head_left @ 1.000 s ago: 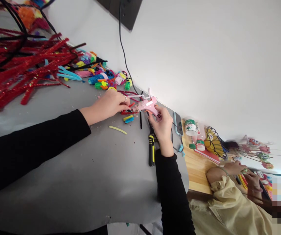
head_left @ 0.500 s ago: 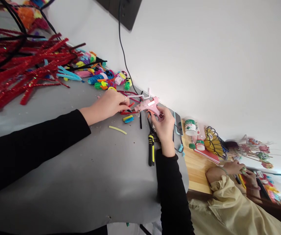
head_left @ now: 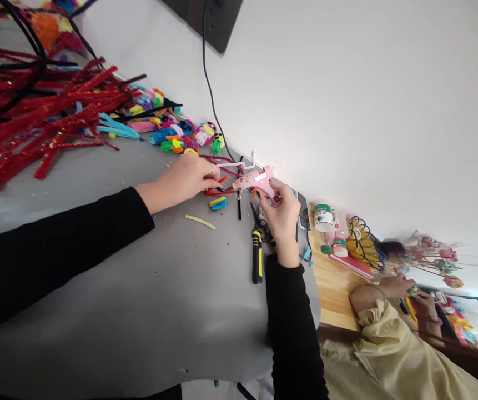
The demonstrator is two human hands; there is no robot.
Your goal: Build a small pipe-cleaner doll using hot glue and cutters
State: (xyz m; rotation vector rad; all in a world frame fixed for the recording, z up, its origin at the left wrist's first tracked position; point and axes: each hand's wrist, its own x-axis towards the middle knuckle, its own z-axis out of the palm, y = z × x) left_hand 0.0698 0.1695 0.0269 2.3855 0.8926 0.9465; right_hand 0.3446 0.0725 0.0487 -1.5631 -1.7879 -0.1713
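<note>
Grey counter [head_left: 147,311] fills the near view, with both black sleeves coming in over it. Cutters [head_left: 257,256] with a yellow-black handle lie flat just left of the right wrist, blades pointing toward the right fingers.

Right hand [head_left: 283,219]: fingers wrapped tight round the handle of a pink glue gun [head_left: 258,181]. Nozzle points left and down toward the left fingertips.

Left hand [head_left: 182,180]: palm down, fingers [head_left: 214,175] narrow, pinched on a small red piece [head_left: 219,191] lying on the counter. Ring on one finger. Nozzle tip and red piece sit just beside each other; can't tell if they touch.

Just on the near side of the left fingers is a short yellow-and-blue bit [head_left: 219,202], and nearer still a loose yellow strip [head_left: 200,221].

Beyond the left fingers, a heap of coloured scraps [head_left: 172,133] runs along the wall. Far left of them is a big pile of red tinsel stems [head_left: 34,122]. A black cable [head_left: 210,94] runs up the wall above the gun.

Right of the right fingers: white bottle [head_left: 324,216] with a green label, then a wire basket [head_left: 361,241]. Another person's beige sleeve [head_left: 372,344] is well apart.
</note>
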